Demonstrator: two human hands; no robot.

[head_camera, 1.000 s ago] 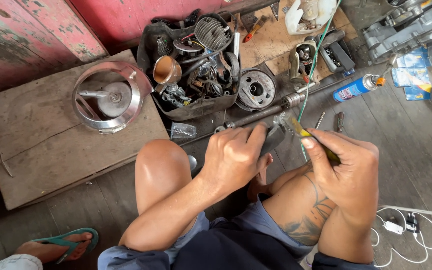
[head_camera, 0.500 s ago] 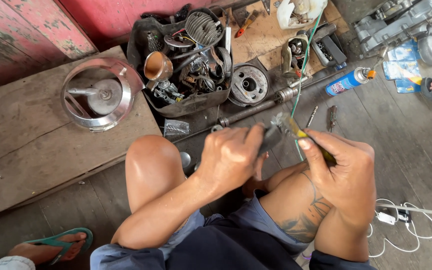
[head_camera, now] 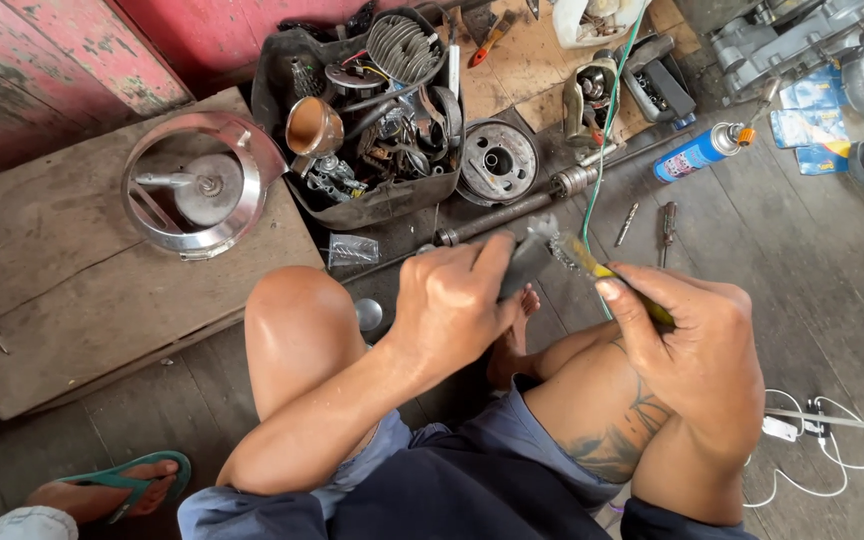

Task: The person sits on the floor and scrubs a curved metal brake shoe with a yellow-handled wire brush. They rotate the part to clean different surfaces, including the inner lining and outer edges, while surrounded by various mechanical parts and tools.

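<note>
My left hand (head_camera: 452, 305) is closed around a small dark part (head_camera: 529, 258), held above my knees. My right hand (head_camera: 692, 350) grips a yellow-handled brush (head_camera: 602, 272) whose bristle tip rests against that part. I sit on a wooden floor with both bare knees raised. A thin green wire (head_camera: 607, 120) runs from near the hands up to the top of the view.
A dark tub of engine parts (head_camera: 367, 110) stands ahead, next to a round metal hub (head_camera: 495, 160) and a long steel shaft (head_camera: 532, 200). A shiny ring-shaped cover (head_camera: 197, 185) lies on a wooden board (head_camera: 72, 270). A blue spray can (head_camera: 697, 152) and a white cable (head_camera: 822, 430) lie to the right. Another person's sandalled foot (head_camera: 112, 485) is at lower left.
Both hands have kept their grip and shifted slightly; the brush tip has stayed against the dark part. The view has drifted a little.
</note>
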